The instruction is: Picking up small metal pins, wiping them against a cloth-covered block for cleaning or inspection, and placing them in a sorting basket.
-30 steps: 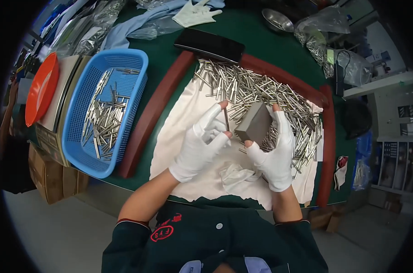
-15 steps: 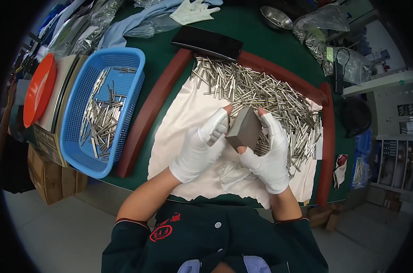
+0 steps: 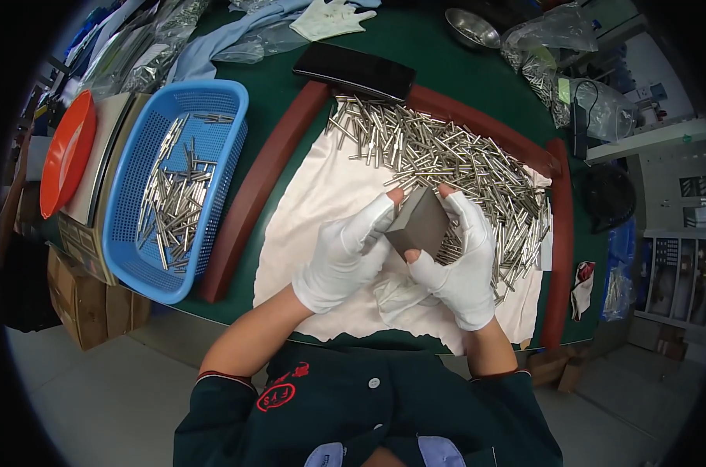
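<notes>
A heap of metal pins (image 3: 454,159) lies on the far right part of a white cloth (image 3: 322,194), and a blue basket (image 3: 178,183) with more pins sits to the left, a black phone (image 3: 354,70) beyond. Both gloved hands, left hand (image 3: 349,253) and right hand (image 3: 458,261), grip a grey block (image 3: 419,226) between them above the cloth. The table (image 3: 446,70) is green.

Head view, steeply down, close.
</notes>
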{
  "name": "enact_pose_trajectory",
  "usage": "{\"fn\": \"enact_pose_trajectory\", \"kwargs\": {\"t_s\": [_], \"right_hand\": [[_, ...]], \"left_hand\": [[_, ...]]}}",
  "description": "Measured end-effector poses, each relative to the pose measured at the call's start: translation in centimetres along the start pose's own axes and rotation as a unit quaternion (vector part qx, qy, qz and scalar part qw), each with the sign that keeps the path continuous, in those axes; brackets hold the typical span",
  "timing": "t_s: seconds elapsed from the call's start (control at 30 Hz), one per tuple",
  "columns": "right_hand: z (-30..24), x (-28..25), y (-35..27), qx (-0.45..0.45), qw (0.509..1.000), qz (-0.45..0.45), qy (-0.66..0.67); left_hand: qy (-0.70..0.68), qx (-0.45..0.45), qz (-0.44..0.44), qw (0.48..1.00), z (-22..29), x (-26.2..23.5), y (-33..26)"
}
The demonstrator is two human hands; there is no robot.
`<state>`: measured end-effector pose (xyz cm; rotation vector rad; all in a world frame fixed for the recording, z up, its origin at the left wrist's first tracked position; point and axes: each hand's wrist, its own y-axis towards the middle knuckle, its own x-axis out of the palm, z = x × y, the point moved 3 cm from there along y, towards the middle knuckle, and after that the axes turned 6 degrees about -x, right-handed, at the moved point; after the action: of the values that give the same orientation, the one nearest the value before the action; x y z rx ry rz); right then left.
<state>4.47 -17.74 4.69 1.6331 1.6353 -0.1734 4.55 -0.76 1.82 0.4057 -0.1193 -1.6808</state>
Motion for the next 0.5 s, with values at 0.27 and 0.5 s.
{"fn": "enact_pose_trajectory", "kwargs": {"t_s": [0.27,0.5], "right_hand": [[0.0,-0.1,0.0,0.051,0.995,-0.006,0.084],[2.2,-1.4,0.5,0.174,0.972,0.064,0.140]], "left_hand": [[-0.035,0.027,0.016,0.999,-0.3,0.2,-0.3],[-0.285,-0.281,-0.057,0.914,0.2,0.2,0.7]]}}
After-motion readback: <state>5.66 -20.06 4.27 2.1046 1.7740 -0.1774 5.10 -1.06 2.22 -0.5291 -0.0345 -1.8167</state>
